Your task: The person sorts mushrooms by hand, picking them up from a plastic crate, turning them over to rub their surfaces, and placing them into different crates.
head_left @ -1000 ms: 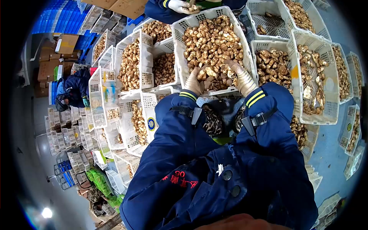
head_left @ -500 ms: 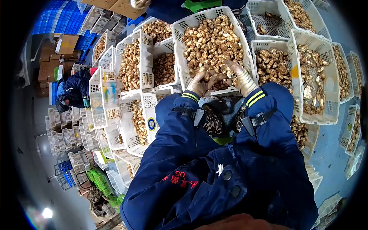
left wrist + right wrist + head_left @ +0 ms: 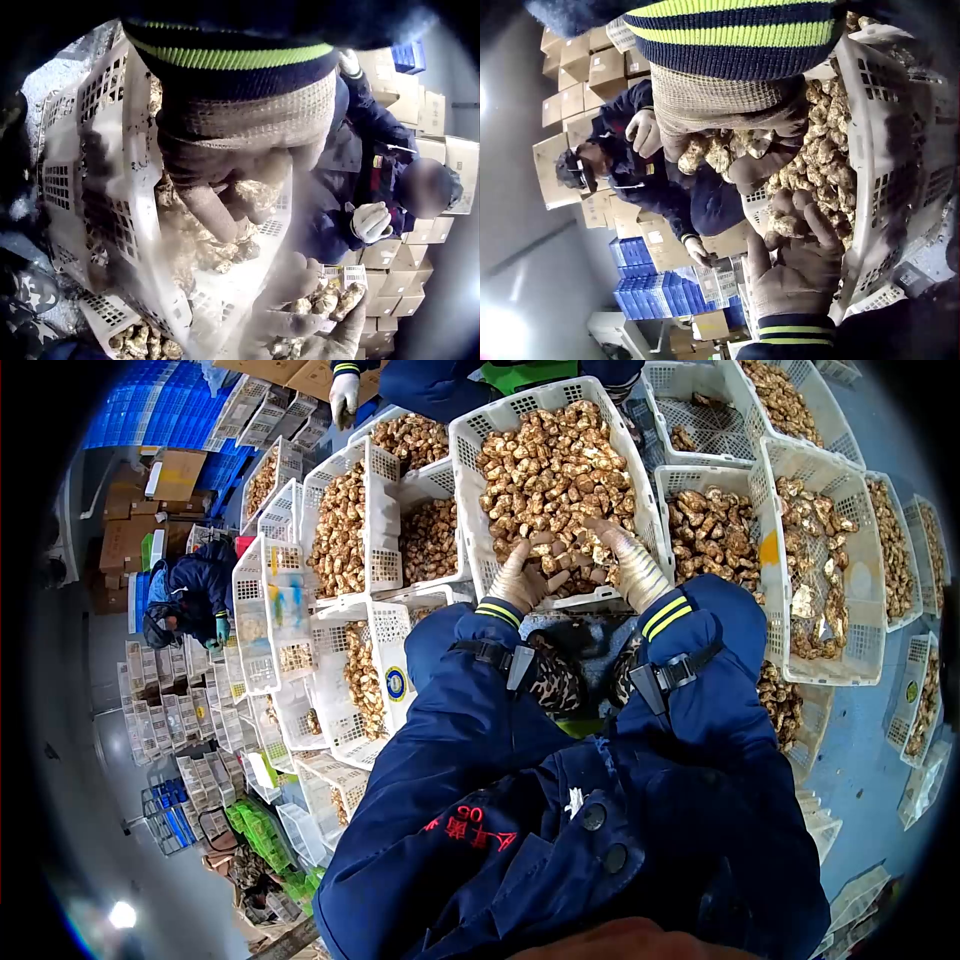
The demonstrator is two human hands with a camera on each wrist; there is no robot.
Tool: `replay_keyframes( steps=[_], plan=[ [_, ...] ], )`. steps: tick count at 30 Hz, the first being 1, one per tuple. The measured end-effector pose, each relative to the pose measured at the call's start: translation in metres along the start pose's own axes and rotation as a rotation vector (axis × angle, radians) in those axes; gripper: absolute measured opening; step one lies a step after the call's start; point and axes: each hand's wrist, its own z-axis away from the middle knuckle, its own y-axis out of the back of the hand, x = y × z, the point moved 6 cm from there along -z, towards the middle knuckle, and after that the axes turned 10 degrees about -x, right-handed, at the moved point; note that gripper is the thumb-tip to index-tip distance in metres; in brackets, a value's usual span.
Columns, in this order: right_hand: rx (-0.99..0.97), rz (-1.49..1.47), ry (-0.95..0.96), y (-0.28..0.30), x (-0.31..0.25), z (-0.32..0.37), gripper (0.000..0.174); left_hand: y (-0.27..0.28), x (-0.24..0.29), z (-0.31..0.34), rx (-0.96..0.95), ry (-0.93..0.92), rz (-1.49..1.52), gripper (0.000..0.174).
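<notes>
Both my gloved hands are over the near end of a white perforated crate (image 3: 640,490) heaped with brown-and-cream mushrooms (image 3: 560,460). The left hand (image 3: 517,580) curls its dirty fingers round one mushroom (image 3: 782,225), which shows at its fingertips in the right wrist view. Opposite it, the right hand (image 3: 637,568) holds several mushrooms (image 3: 718,155) in a row between fingers and thumb. The left wrist view also shows that handful of mushrooms (image 3: 326,300) in the right glove. The hands face each other with a small gap between them.
More mushroom crates (image 3: 345,525) stand close on the left, with another crate (image 3: 830,560) on the right. Across the main crate sits a person with a white-gloved hand (image 3: 344,398). Another person (image 3: 190,595) bends over crates at far left. Cardboard boxes (image 3: 607,75) are stacked behind.
My left hand has shifted slightly right and turned its fingers inward, while the right has barely moved. The facing person's gloved hand has gone from the crate's far edge to the left.
</notes>
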Motion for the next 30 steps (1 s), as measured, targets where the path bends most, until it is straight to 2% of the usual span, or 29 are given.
replay_keyframes(
  steps=[4,9,12,13,18,22,25,27,29,30],
  plan=[
    [-0.024,0.037,0.082,0.005,0.003,-0.007,0.056,-0.002,-0.002,0.001,0.100,0.024,-0.044,0.052],
    [-0.038,0.087,0.109,0.006,0.002,-0.009,0.055,0.010,-0.007,-0.002,0.100,0.113,0.010,0.062],
    [0.007,0.002,0.007,-0.001,0.000,-0.001,0.056,0.007,-0.007,0.000,0.139,0.118,0.001,0.067],
    [-0.005,0.012,0.032,0.000,0.001,-0.002,0.056,0.006,-0.007,0.001,0.161,0.113,-0.012,0.068],
    [-0.054,0.054,0.118,0.005,0.004,-0.008,0.057,0.011,-0.008,0.000,0.146,0.132,0.022,0.066],
    [-0.040,0.040,0.090,0.003,0.002,-0.006,0.057,0.017,-0.009,-0.003,0.158,0.126,0.066,0.062],
    [-0.050,0.042,0.108,0.009,0.008,-0.011,0.056,0.015,-0.006,0.000,0.228,0.038,0.046,0.058],
    [-0.042,0.051,0.123,0.009,0.007,-0.012,0.056,0.020,-0.001,0.001,0.350,-0.089,0.067,0.051],
    [-0.020,0.017,0.055,0.008,0.006,-0.007,0.054,0.030,0.004,0.002,0.431,-0.164,0.125,0.041],
    [-0.009,0.001,0.022,0.006,0.004,-0.005,0.053,0.028,0.005,0.002,0.390,-0.179,0.158,0.043]
  ],
)
